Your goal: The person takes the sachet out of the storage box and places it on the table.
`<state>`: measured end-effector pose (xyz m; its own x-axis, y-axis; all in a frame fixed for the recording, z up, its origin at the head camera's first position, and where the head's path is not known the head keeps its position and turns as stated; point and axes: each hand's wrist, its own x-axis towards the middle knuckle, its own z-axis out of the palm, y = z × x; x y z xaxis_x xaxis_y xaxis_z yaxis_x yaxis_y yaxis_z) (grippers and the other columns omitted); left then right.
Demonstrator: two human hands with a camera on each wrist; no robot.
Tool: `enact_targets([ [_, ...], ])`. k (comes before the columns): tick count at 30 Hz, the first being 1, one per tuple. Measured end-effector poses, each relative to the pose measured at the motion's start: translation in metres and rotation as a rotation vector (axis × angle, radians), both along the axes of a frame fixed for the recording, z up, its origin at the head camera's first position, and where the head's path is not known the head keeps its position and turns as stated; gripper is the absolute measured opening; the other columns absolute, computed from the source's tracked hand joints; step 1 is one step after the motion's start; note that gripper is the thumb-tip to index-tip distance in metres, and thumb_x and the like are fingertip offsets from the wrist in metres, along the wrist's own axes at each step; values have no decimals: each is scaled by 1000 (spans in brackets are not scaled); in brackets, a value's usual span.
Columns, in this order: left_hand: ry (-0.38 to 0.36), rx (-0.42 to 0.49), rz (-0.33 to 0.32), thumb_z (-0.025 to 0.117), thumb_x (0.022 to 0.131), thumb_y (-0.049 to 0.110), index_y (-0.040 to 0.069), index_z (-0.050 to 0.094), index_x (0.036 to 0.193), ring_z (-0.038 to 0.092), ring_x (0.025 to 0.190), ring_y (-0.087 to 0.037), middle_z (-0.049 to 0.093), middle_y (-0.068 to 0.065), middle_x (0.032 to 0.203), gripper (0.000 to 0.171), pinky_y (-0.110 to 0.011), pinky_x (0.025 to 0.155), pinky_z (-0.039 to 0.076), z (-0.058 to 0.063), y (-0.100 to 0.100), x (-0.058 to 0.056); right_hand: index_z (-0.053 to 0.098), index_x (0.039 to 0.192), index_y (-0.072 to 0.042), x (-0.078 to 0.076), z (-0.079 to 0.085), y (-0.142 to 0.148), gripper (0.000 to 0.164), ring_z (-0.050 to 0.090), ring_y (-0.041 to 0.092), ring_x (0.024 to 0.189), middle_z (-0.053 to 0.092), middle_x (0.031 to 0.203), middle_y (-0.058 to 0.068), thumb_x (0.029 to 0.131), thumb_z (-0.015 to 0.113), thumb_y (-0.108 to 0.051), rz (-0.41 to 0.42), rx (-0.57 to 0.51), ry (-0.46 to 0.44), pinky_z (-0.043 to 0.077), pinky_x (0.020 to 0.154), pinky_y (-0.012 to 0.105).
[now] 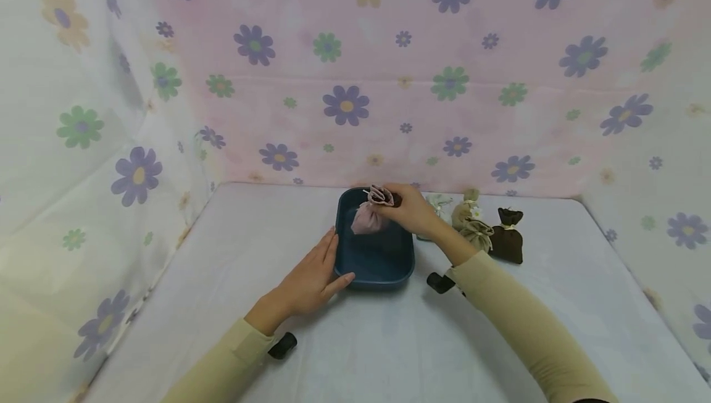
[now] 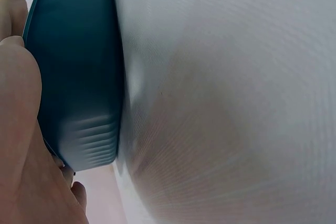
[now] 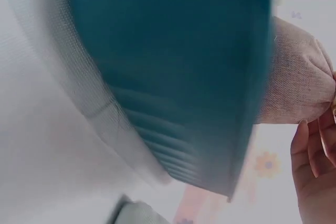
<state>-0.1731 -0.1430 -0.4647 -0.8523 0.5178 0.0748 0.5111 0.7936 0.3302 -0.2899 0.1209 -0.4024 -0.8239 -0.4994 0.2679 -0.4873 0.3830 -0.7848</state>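
A small pink drawstring pouch hangs over the dark blue plastic basin, its gathered top upward. My right hand pinches it round the neck. In the right wrist view, the rounded body of the pouch shows beyond the basin's rim, with fingertips at its tied neck. My left hand lies along the basin's left side, fingers straight against the wall and thumb at the front left corner. From the left wrist, the outer wall of the basin is seen standing on the white tabletop.
Right of the basin stand several other pouches: a pale green one, tan ones partly behind my right forearm, and a dark brown one. Flower-patterned cloth rises behind the table and at both sides.
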Motion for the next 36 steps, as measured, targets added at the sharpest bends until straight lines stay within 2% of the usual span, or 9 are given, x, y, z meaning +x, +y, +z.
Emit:
enact_targets([
  [10,-17,2,-1,30,104,69,-5,2,162,2,158,-27,-6,-17,171,98,-46,125,18,-1,-1,-1,71,125,-4,20,12,26,35,65,22,89,70,111,13,94,77,-18,-100,5,55,56,73,31],
  [15,-12,13,-4,34,105,66,-5,3,162,1,158,-27,-6,-17,171,96,-47,125,17,1,0,0,72,120,-5,32,18,39,30,62,22,84,71,108,11,93,79,-16,-153,-3,114,54,69,29],
  [21,-6,15,0,32,104,68,-5,4,162,1,158,-27,-5,-17,171,97,-47,125,17,-1,0,-1,70,124,-6,50,23,55,32,59,23,85,70,112,9,94,77,-15,-175,-31,107,53,60,27],
  [27,2,19,-6,30,104,69,-6,4,162,1,158,-27,-4,-18,171,98,-47,125,18,-4,2,-2,73,115,-4,64,17,78,25,61,19,89,72,106,10,91,79,-7,-253,-19,164,53,72,21],
  [32,3,20,-7,31,104,68,-7,4,161,2,158,-28,-4,-19,171,98,-47,125,18,-3,2,-2,73,109,-3,73,9,94,21,63,18,87,71,104,10,90,79,-7,-323,35,156,53,71,19],
  [36,3,18,-3,32,104,68,-7,5,161,3,158,-29,-3,-20,171,98,-48,125,19,-1,0,-1,72,118,-3,80,2,105,29,64,19,89,71,110,13,91,79,-10,-347,35,138,54,72,19],
])
